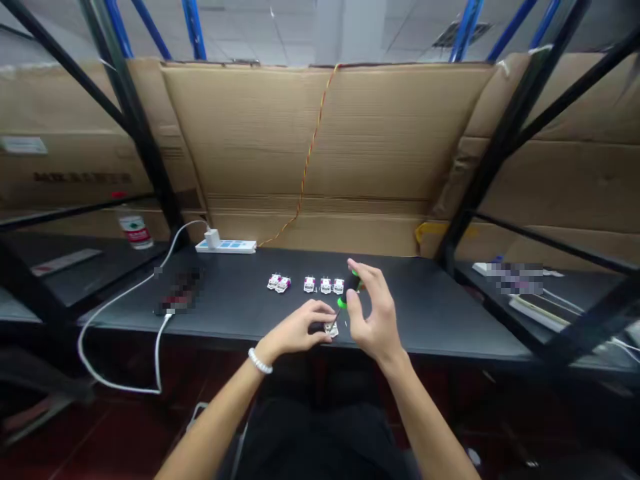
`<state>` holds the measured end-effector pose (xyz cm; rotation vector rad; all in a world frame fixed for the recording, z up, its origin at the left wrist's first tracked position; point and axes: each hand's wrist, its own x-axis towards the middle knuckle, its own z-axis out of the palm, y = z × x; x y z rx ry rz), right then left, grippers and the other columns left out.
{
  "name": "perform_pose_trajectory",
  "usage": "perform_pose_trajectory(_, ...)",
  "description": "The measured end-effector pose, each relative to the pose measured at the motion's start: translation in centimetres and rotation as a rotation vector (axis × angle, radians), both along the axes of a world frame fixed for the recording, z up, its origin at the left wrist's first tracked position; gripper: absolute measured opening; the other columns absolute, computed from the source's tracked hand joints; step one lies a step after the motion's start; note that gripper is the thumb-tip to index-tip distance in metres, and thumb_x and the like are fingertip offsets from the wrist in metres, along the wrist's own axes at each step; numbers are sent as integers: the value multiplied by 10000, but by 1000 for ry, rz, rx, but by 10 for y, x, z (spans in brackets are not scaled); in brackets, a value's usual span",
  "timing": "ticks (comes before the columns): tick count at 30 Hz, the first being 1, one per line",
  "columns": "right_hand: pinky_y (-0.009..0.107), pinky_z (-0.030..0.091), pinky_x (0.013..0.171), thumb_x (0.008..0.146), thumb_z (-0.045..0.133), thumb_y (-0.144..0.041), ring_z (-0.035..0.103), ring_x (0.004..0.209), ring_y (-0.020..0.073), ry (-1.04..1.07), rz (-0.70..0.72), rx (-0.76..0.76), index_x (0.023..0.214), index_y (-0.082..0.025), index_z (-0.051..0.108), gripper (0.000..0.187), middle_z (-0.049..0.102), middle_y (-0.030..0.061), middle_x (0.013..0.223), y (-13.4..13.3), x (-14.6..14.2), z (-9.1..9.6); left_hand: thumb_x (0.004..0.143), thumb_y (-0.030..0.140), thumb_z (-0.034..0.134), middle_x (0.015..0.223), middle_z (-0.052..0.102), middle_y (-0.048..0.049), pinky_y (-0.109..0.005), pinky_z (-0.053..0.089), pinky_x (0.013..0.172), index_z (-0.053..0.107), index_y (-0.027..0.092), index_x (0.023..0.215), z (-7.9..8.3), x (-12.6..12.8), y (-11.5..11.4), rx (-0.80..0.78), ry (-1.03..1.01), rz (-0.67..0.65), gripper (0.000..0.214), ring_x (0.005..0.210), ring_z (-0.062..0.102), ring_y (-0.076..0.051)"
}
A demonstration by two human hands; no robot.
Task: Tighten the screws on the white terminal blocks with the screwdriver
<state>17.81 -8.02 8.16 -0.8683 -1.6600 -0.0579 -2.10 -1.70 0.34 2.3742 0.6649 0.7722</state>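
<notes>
My right hand (373, 312) grips a screwdriver with a black and green handle (349, 292), held upright with its tip down at a small white part (331, 329) near the front of the black table (440, 313). My left hand (303, 328) is closed on that small white part and holds it against the table. A white bead bracelet sits on my left wrist. Behind the hands lie several small white and pink parts (310, 285) in a row.
A white power strip (226, 246) with a charger and white cable lies at the back left. A dark flat device (177, 298) lies left. A cardboard wall (325, 147) stands behind. Black frame struts (493, 167) flank the table. A bottle (134, 230) stands far left.
</notes>
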Motion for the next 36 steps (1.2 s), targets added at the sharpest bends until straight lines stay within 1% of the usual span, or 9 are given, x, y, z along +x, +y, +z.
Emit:
perform_pose_trajectory(3,423,615,855,952,705,-246,636,1030,239,29,-82,59,1335,-266,705,383,562,90,1149,2,-2,0,911,252,832,1358,667,-111,-476,468,1196,793,237,1225,1,-1,0,6,12,3,317,1306,608,-281)
perform_pose_trajectory(5,398,614,823,966,691,-237,639,980,219,39,-84,64,1332,-276,713,369,560,73,1108,3,-2,0,909,229,822,1351,670,-112,-480,470,1193,795,237,1218,3,-1,-1,18,18,-2,310,1304,607,-284)
perform_pose_trajectory(10,456,606,968,1003,538,-139,663,1153,253,10,7,26,1474,-267,608,493,646,120,1266,2,-2,1,912,211,802,1337,676,-113,-472,482,1180,790,233,1229,5,0,-2,23,21,1,318,1285,617,-283)
perform_pose_trajectory(16,408,640,851,950,726,-260,665,1008,221,59,-103,65,1303,-280,733,353,567,79,1135,5,-4,0,930,253,798,1337,676,-112,-461,476,1190,801,239,1203,4,0,-2,22,16,2,273,1293,617,-281)
perform_pose_trajectory(20,437,617,975,1012,545,-156,691,1134,230,21,-12,35,1427,-281,654,447,650,104,1242,4,-3,1,915,243,812,1322,685,-105,-467,487,1177,806,240,1177,4,0,-2,17,12,5,262,1268,627,-279)
perform_pose_trajectory(22,455,602,1009,1004,529,-142,680,1203,249,19,7,28,1429,-255,635,453,670,122,1289,4,-2,2,919,243,806,1329,682,-106,-472,482,1183,801,241,1194,3,0,-2,12,13,4,275,1276,624,-280)
perform_pose_trajectory(27,398,621,881,957,683,-214,712,1065,245,70,-27,37,1241,-228,665,284,719,102,1157,7,-3,-1,924,220,801,1345,676,-110,-459,474,1189,796,227,1196,3,0,-1,5,9,-1,272,1303,611,-273)
perform_pose_trajectory(32,433,616,971,1002,538,-153,751,1079,237,81,39,-28,1387,-217,600,395,714,130,1257,6,-3,0,918,223,806,1332,683,-105,-462,478,1181,784,231,1219,5,0,-3,-9,5,11,302,1280,624,-274)
perform_pose_trajectory(36,438,622,968,994,555,-164,739,1070,241,72,44,-35,1403,-232,592,416,707,125,1253,4,-3,2,918,207,791,1342,671,-104,-451,463,1191,770,240,1237,5,2,-3,-38,12,3,322,1296,611,-283)
